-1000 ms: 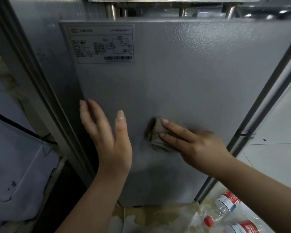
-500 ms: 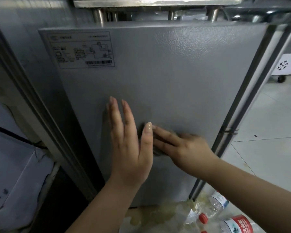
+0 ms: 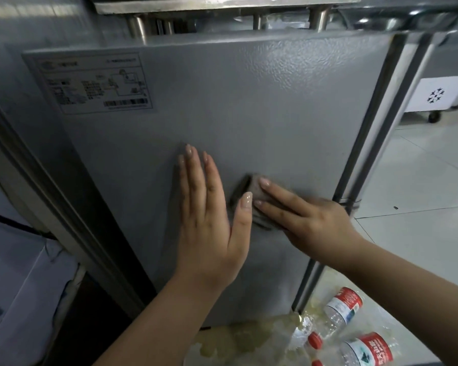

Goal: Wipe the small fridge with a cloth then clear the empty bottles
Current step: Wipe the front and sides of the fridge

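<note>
Wiping step in hand. Right hand (image 3: 312, 223), fingers straight, pressing cloth (image 3: 245, 191) flat on fridge (image 3: 262, 114) at frame centre; left hand (image 3: 209, 220) flat beside, fingers straight. Next: probably more strokes, then bottles (image 3: 344, 305) at lower right.

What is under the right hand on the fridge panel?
Under the right hand lies a brownish cloth, pressed flat against the grey fridge panel. Only its left part shows past the fingers; the rest is covered by the hand.

Pale tiled floor (image 3: 418, 186), white wheeled cart (image 3: 444, 95) beyond.
</note>
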